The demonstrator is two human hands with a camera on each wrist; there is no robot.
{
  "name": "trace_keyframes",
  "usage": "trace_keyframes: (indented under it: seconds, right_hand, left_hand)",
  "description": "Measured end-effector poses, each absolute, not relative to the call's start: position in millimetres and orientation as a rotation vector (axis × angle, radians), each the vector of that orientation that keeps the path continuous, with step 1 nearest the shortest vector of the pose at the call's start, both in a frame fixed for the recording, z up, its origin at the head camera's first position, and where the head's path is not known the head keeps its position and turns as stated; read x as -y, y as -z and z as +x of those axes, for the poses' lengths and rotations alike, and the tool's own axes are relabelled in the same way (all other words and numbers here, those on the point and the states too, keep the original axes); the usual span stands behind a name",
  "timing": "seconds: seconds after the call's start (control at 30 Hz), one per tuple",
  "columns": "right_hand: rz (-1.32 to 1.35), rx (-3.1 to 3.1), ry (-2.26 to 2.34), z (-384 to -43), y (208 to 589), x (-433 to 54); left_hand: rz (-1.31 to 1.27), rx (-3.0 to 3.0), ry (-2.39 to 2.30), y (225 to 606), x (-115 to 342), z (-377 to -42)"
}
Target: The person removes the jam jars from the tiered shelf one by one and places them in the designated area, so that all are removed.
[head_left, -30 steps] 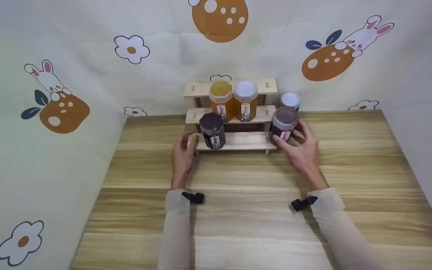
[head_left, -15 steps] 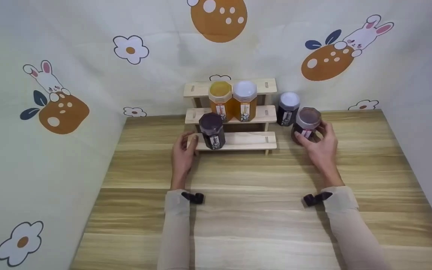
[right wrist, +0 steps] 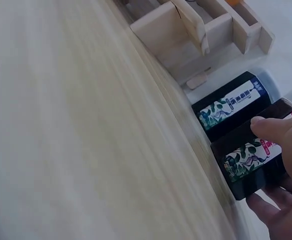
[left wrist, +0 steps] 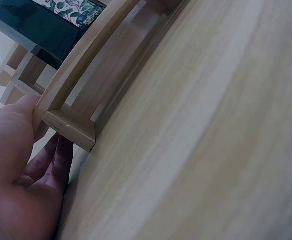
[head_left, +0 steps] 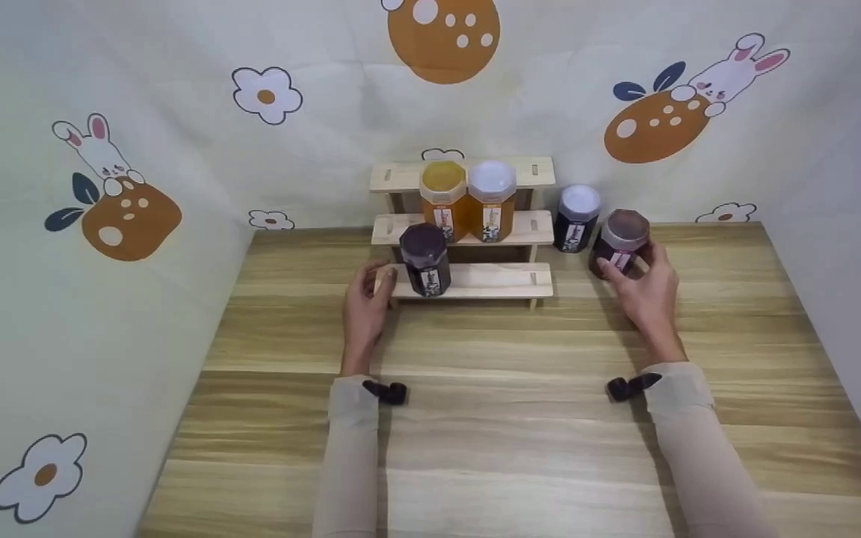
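Note:
In the head view my right hand (head_left: 649,295) grips a dark jar with a pink-and-white label (head_left: 622,230), to the right of the shelf. The right wrist view shows the thumb across the side of this jar (right wrist: 245,162), with fingers on its far side. Close beside it stands a dark jar with a white lid (head_left: 578,220). My left hand (head_left: 365,310) holds the left end of the lowest step of a three-tier wooden shelf (head_left: 486,279), thumb on top. Near that thumb, a dark-lidded jar (head_left: 424,258) stands on the lowest step.
On the middle step stand two amber jars, one with a yellow top (head_left: 443,198) and one with a white lid (head_left: 492,198). A patterned cloth (head_left: 333,149) hangs behind the shelf. The wood-grain table (head_left: 490,418) extends in front.
My right hand has carried the dark pink-labelled jar from the shelf's right end rightward, then slightly back beside the white-lidded dark jar. My left hand has kept its hold on the shelf.

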State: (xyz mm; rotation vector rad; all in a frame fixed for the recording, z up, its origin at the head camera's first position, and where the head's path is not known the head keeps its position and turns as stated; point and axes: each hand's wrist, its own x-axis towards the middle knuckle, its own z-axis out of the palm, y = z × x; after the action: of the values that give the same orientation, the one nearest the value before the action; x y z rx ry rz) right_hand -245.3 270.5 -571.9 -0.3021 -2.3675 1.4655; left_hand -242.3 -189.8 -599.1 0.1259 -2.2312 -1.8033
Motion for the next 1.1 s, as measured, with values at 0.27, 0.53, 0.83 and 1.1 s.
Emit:
trace_keyframes:
  seconds: [0.27, 0.53, 0.83, 1.1]
  right_hand:
    - [-0.199, 2.417, -1.492, -268, 568, -279]
    - [-0.174, 2.497, -1.432, -286, 565, -287]
    - [-0.144, 2.489, -1.417, -293, 566, -286]
    - [-0.130, 2.450, -1.467, -293, 571, -289]
  left_hand:
    - [0.114, 2.219, 1.830, 600, 190, -241]
    - [0.109, 2.220, 1.801, 601, 189, -241]
    - [0.117, 2.230, 1.783, 599, 189, -241]
    - [0.110, 2.219, 1.814, 598, 188, -242]
